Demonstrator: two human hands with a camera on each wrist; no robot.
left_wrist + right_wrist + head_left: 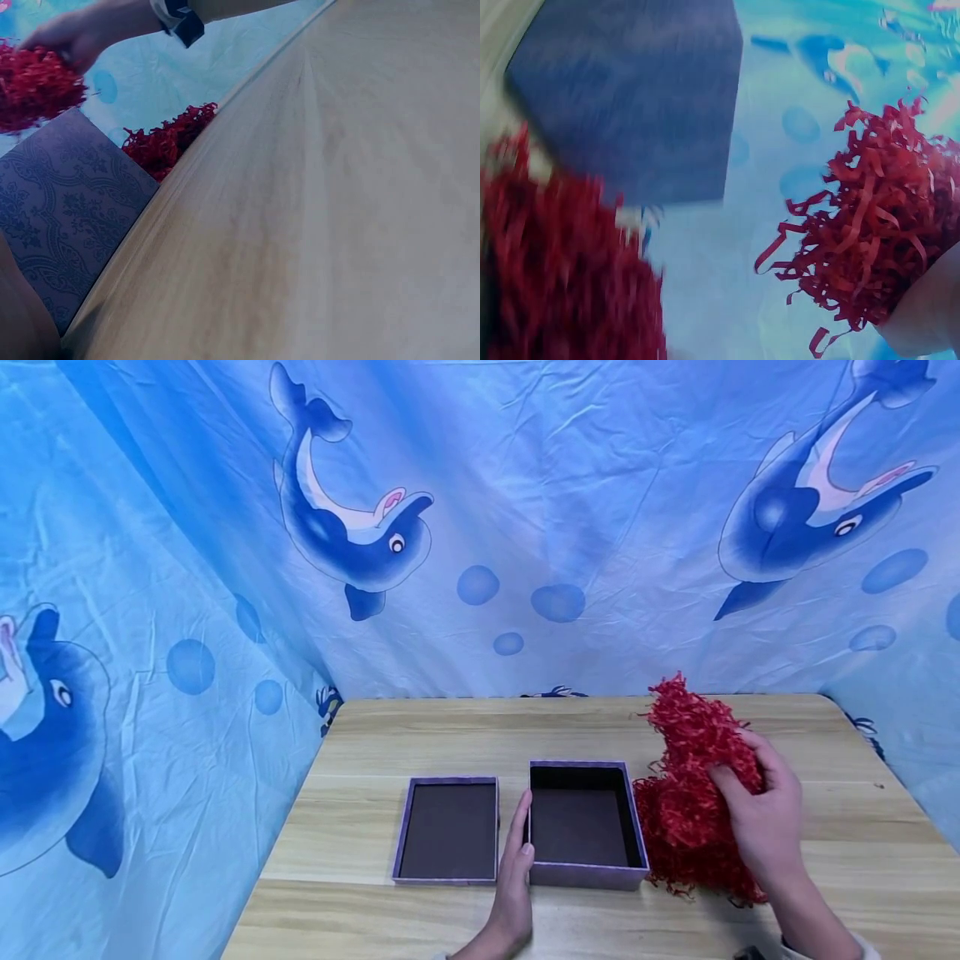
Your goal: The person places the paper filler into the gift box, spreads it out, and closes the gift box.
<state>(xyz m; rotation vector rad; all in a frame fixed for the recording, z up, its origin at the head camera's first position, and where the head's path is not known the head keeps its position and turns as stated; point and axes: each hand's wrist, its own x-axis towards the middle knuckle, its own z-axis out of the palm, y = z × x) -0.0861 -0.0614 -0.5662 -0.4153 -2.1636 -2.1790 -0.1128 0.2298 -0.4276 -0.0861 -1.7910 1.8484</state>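
Note:
My right hand [768,818] grips a clump of red shredded paper [693,731], raised above the table to the right of the box. Beneath it, a pile of the same red shredded paper [686,864] lies against the box's right side. The open box [588,877] is purple outside with a dark interior, and no paper shows inside. Against its left wall rests my left hand [513,885], fingers extended. In the left wrist view the box's patterned side [67,202] shows. Curling strips of the held paper [877,217] hang loose in the right wrist view.
The shallow lid [450,831], dark inside with a purple rim, lies left of the box beyond my left hand. Everything stands on a light wooden table [337,852]. A blue curtain [637,510] printed with dolphins hangs behind and at the sides.

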